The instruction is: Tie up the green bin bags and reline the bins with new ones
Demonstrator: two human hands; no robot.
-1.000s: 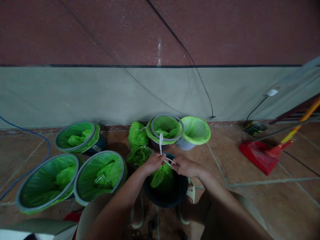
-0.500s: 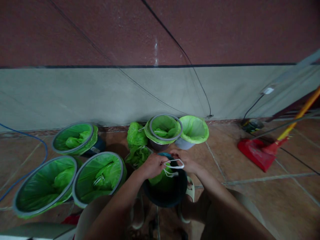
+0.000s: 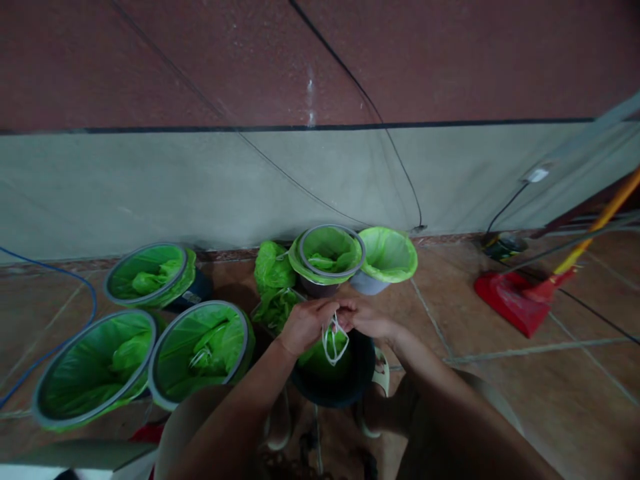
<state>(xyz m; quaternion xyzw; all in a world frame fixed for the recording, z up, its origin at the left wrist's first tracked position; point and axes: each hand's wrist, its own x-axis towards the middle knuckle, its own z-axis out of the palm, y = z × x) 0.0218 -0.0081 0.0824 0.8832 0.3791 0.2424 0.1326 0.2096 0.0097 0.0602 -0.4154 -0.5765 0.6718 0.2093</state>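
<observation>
My left hand (image 3: 303, 325) and my right hand (image 3: 367, 320) meet above a dark bin (image 3: 345, 383) between my knees. Both pinch the white drawstring (image 3: 333, 343) of a green bag (image 3: 320, 353) that sits inside that bin. The string hangs down in loops just below my fingertips. The fingers of both hands are closed together on it.
Several more bins lined with green bags stand around: three grey-rimmed ones at left (image 3: 150, 273) (image 3: 90, 367) (image 3: 200, 350), two by the wall (image 3: 330, 257) (image 3: 387, 257). Loose green bags (image 3: 273, 283) lie between them. A red dustpan with broom (image 3: 520, 300) sits at right. Cables run along the wall.
My hands came together, moving up and toward the far rim of the bin. The drawstring, stretched between them before, now hangs in slack loops under my fingers.
</observation>
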